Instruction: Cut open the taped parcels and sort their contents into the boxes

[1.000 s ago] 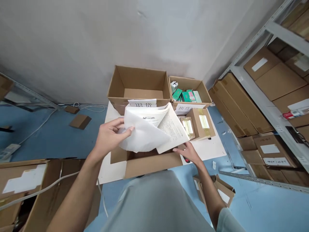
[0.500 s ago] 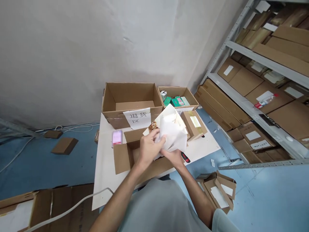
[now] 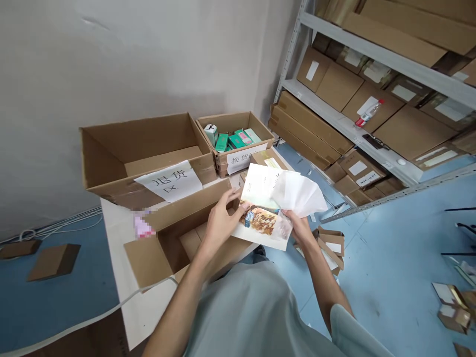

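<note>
A booklet (image 3: 260, 186) with a pale cover and a picture of a figure in a striped shirt is tilted above the open carton (image 3: 148, 260). My right hand (image 3: 299, 228) grips its lower right side, together with a thin, crumpled white wrapping sheet (image 3: 303, 193) that fans out over the right part of the cover. At the left edge is my left hand (image 3: 221, 218), fingers apart and the thumb over the printed picture. Its fingertips end beside the booklet. The carton's flaps stand spread, and brown cardboard shows inside.
Behind are a large labelled box (image 3: 208, 166) and a smaller labelled box (image 3: 223, 161) with several green packets. A closed carton (image 3: 262, 157) sits behind the booklet. Shelving (image 3: 334, 111) with boxes and a bottle (image 3: 368, 114) stands right. A white cable (image 3: 111, 310) crosses the table's left front.
The view has turned right. The white sheet has been drawn aside to the right, uncovering most of the booklet's cover. My left hand has moved away from my right and its fingers have spread.
</note>
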Action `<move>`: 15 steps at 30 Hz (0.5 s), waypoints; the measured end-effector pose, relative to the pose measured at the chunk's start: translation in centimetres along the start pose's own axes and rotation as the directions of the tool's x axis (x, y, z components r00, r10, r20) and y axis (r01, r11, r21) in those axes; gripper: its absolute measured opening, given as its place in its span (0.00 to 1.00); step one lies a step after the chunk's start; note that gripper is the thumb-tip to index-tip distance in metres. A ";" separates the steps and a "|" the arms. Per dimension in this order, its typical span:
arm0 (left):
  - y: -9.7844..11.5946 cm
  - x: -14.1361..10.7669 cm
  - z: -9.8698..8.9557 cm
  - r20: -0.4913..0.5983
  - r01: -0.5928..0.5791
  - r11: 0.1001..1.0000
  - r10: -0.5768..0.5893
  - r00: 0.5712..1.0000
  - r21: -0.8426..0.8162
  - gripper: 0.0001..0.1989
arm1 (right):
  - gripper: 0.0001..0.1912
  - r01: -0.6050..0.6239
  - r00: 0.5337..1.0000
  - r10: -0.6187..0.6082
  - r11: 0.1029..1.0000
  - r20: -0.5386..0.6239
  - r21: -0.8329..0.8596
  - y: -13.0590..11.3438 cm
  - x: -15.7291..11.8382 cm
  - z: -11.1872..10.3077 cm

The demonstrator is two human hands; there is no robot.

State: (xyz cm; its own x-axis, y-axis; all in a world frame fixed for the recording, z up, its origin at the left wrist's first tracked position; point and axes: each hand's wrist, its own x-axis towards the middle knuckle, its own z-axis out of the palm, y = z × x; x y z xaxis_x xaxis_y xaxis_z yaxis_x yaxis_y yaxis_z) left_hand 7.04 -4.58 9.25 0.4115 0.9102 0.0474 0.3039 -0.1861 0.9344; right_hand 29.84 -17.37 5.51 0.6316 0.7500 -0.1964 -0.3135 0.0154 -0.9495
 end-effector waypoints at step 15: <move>-5.6 4.3 22.9 -0.041 0.252 0.918 -0.277 0.960 -0.308 0.32 | 0.30 -0.149 0.973 0.203 0.915 0.110 -0.374 0.0 17.9 -14.6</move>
State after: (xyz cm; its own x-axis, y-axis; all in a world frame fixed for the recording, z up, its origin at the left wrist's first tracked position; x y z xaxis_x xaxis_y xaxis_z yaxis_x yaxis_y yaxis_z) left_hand 26.81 -8.10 -3.85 0.2753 0.9406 -0.1988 0.1181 0.1721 0.9780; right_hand 51.47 -13.58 -1.58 0.4724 0.8058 -0.3571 -0.1157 -0.3450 -0.9314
